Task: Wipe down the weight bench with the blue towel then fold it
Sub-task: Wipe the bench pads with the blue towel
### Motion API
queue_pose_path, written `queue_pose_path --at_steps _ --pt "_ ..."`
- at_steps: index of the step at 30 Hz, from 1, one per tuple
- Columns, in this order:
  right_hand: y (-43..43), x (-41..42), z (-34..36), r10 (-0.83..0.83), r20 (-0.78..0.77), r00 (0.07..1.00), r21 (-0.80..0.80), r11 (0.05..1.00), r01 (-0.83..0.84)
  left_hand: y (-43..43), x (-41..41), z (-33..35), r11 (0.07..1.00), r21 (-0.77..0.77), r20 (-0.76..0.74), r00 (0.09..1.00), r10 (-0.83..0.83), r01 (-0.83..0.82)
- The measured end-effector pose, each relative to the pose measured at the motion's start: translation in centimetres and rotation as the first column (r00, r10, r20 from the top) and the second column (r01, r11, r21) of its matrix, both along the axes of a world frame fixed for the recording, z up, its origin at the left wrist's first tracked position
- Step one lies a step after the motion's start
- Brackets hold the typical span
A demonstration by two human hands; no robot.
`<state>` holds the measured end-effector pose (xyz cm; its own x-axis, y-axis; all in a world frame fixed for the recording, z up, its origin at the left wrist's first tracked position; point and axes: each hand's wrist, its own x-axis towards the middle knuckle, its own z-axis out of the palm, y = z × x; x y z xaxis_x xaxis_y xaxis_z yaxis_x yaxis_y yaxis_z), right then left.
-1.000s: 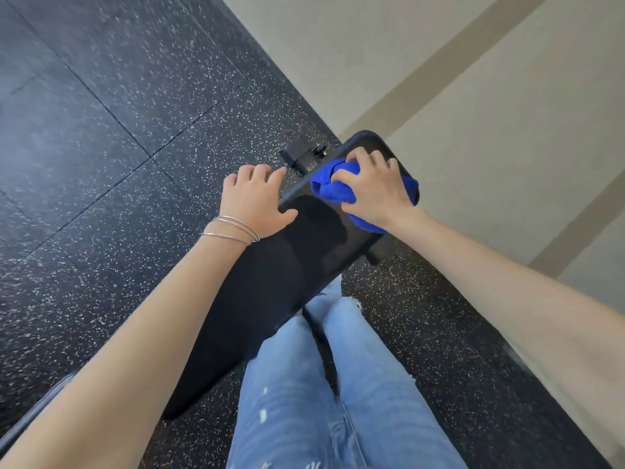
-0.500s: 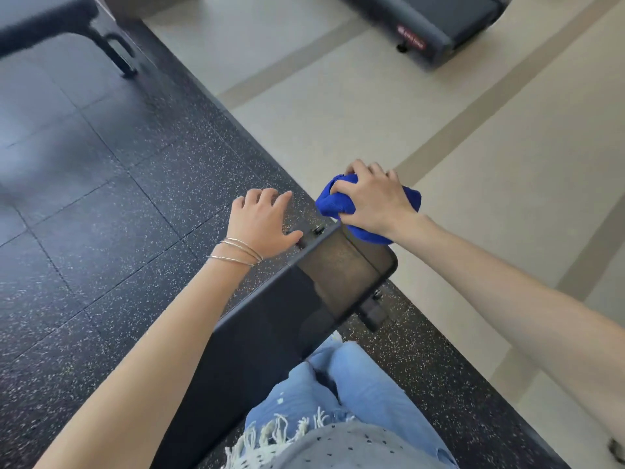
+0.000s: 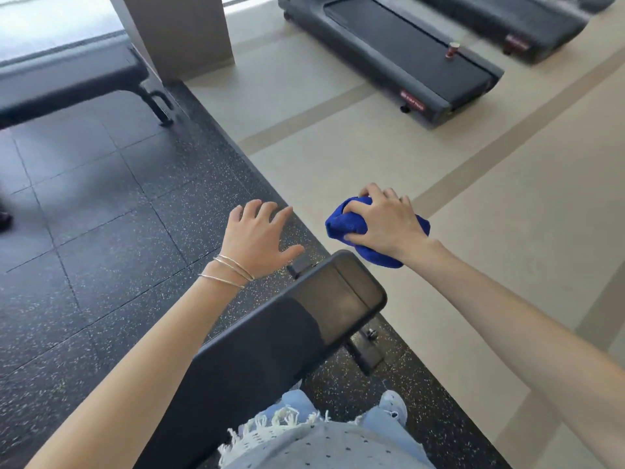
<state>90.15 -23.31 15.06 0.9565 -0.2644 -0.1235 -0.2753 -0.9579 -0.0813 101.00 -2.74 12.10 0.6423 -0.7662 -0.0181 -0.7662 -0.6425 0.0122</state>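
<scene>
Blue towel (image 3: 348, 225) is sitting bunched up in the right hand (image 3: 389, 225), whose fingers (image 3: 375, 198) are squeezing it tight. A second ago it was pressing on the far end of the black bench (image 3: 304, 319); now it is up in the air, off that end, at about one o'clock from the pad. The left hand (image 3: 257, 235) is floating at eleven o'clock with its fingers spread wide, holding nothing. Wiping looks finished, so folding is likely coming next. Two treadmills (image 3: 406, 52) are standing far off at twelve o'clock.

Two treadmills (image 3: 406, 52), second bench (image 3: 64, 79), speckled rubber floor (image 3: 101, 204)
</scene>
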Motion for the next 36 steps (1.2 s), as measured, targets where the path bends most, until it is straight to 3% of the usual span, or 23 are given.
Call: queue_pose_path --at_steps 18,36 --pt "-14.4 -14.7 0.3 0.187 0.024 0.982 0.082 0.979 -0.188 -12.2 -19.2 0.5 0.967 0.053 -0.031 0.968 0.249 -0.247" --pt "-17.0 -10.1 1.3 0.262 0.042 0.964 0.104 0.959 -0.265 -13.4 -15.0 1.0 0.940 0.035 -0.064 0.938 0.341 -0.339"
